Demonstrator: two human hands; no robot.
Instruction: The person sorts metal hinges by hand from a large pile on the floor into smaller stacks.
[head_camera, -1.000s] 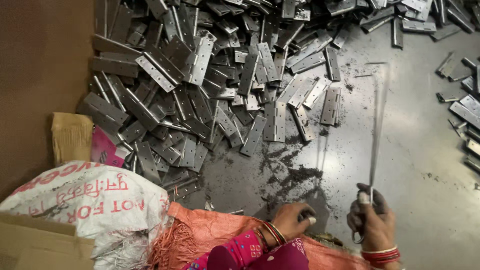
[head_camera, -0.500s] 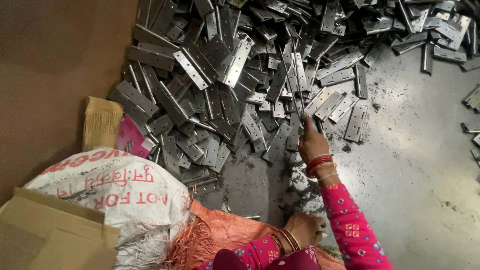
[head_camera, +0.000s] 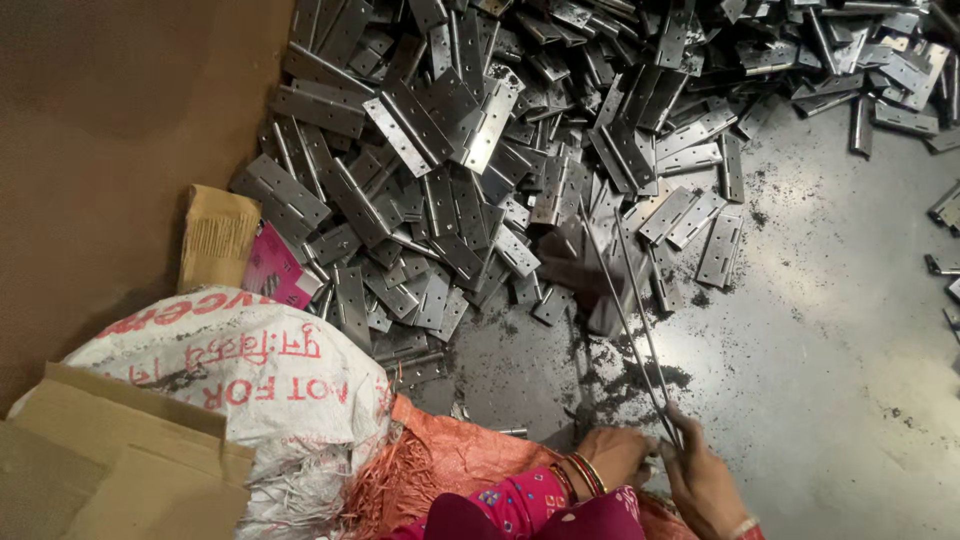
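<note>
1. Right hand (head_camera: 705, 485), at the lower right of centre near the bottom edge: fingers closed around the near ends of two thin metal rods (head_camera: 630, 320).
2. Rods: slanting up and to the left from that grip, far ends blurred, reaching the near edge of the heap of steel hinges (head_camera: 480, 150) at mid-frame.
3. Left hand (head_camera: 610, 455), just left of the right hand and touching it: fingers curled downward beside the rod ends; cannot tell whether gripping anything. Bangles at the wrist, pink patterned sleeve below.
4. Hinge heap: filling the upper middle and upper right, flat perforated leaves lying criss-cross, some folded, some open.
5. Loose hinges (head_camera: 945, 215) scattered well apart along the right edge.
6. Grey metal floor (head_camera: 840, 380) bare at the lower right, dark filings strewn around the rods.
7. White woven sack (head_camera: 250, 380) with red print at the lower left, an orange sack (head_camera: 450, 460) with frayed edge beside it, under the wrists.
8. Cardboard flap (head_camera: 110, 450) in the bottom left corner; a small brown carton (head_camera: 215, 235) and a pink packet (head_camera: 270, 270) against the heap's left side.
9. Brown wall (head_camera: 110, 130) across the upper left.
</note>
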